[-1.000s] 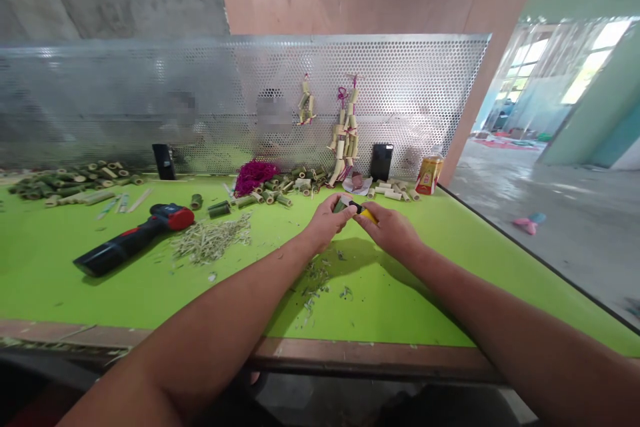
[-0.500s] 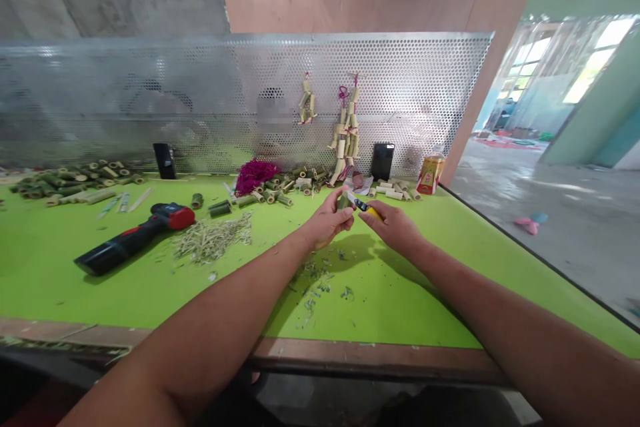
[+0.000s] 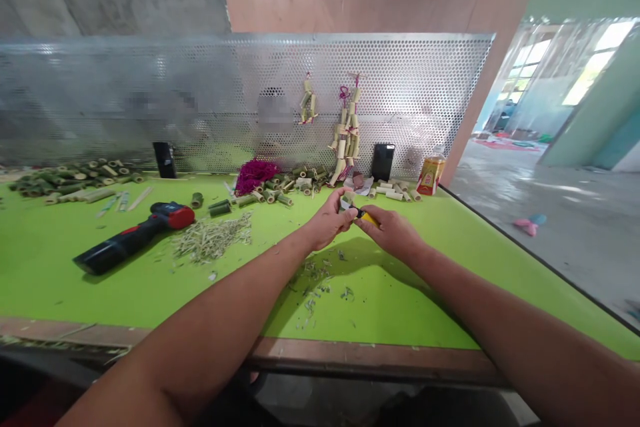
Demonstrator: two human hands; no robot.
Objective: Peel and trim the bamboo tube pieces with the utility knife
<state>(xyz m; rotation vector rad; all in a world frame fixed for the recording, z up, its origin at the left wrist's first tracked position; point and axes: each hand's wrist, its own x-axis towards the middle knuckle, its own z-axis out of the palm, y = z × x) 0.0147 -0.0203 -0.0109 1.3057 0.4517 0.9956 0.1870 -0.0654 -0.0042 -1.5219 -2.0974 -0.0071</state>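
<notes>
My left hand (image 3: 331, 221) is closed round a short green bamboo piece (image 3: 349, 196), held above the green tabletop. A yellow and black utility knife (image 3: 369, 217) is gripped in my right hand (image 3: 393, 232). Its blade lies against the bamboo, close to my left thumb. Part of the bamboo is hidden by my fingers. Thin shavings (image 3: 320, 280) are scattered on the table below both hands.
A cordless power tool (image 3: 135, 237) lies at left beside a heap of shavings (image 3: 215, 237). Along the back are cut bamboo pieces (image 3: 75, 177), purple string (image 3: 256, 176), two dark phones (image 3: 383, 161) and a drink bottle (image 3: 431, 173). Bamboo figures (image 3: 346, 133) hang on the perforated metal panel (image 3: 425, 93).
The knife in my right hand has moved slightly left and down, its blade now across the bamboo. My left hand keeps its hold in nearly the same place.
</notes>
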